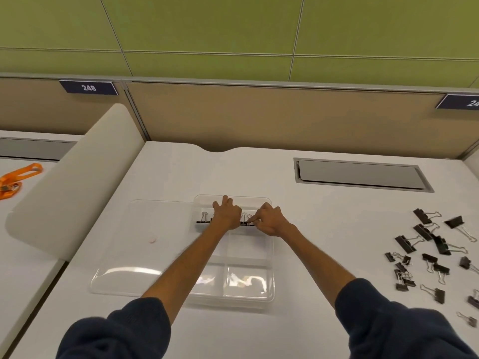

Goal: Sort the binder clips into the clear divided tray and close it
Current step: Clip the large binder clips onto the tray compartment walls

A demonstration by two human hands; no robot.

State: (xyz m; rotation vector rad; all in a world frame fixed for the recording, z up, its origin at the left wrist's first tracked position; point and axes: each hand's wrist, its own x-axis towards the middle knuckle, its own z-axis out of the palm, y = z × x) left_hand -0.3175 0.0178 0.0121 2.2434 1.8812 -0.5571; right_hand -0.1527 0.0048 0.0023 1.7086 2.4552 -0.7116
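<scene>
The clear divided tray (pixel 247 257) lies open on the white desk, its clear lid (pixel 145 244) folded out flat to the left. A row of black binder clips (pixel 203 221) stands in the tray's far compartment. My left hand (pixel 228 213) rests over the middle of that row, fingers spread toward the far wall. My right hand (pixel 269 221) is at the row's right end, with thumb and forefinger pinched on a binder clip (pixel 249 222). Several loose black binder clips (pixel 425 255) of different sizes lie scattered on the desk to the right.
A grey recessed cable hatch (pixel 360 174) sits at the back right of the desk. A white curved divider (pixel 75 182) rises on the left; beyond it lies an orange strap (pixel 18 180). A beige partition wall closes the back.
</scene>
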